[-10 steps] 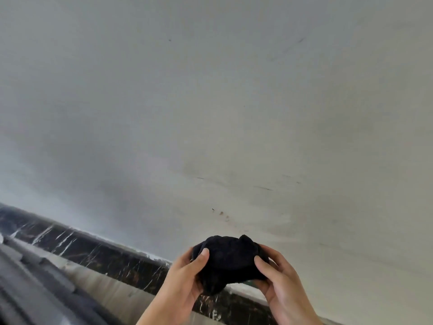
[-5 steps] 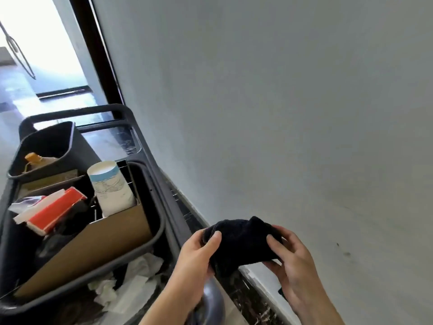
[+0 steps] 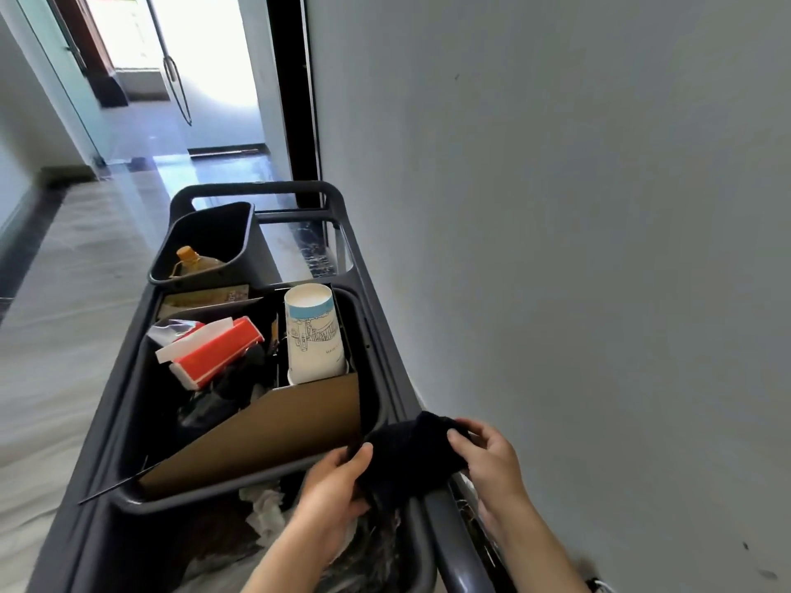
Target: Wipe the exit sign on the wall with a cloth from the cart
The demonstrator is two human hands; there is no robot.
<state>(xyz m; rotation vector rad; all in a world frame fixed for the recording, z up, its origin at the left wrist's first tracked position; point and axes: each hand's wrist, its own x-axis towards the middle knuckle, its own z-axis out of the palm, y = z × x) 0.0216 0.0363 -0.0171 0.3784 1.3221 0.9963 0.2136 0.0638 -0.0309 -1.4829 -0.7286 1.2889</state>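
Observation:
A bunched black cloth is held between both my hands above the near right rim of the dark grey cart. My left hand grips its left side with the thumb on top. My right hand pinches its right edge, close to the grey wall. No exit sign is in view.
The cart's tub holds a brown cardboard sheet, a white paper cup stack, a red and white box and dark bags. A grey bin with a yellow-capped bottle stands at its far end. A glass door lies beyond.
The view has swung left and down from the bare wall to the cart. Both hands kept hold of the black cloth and now hover over the cart's rim.

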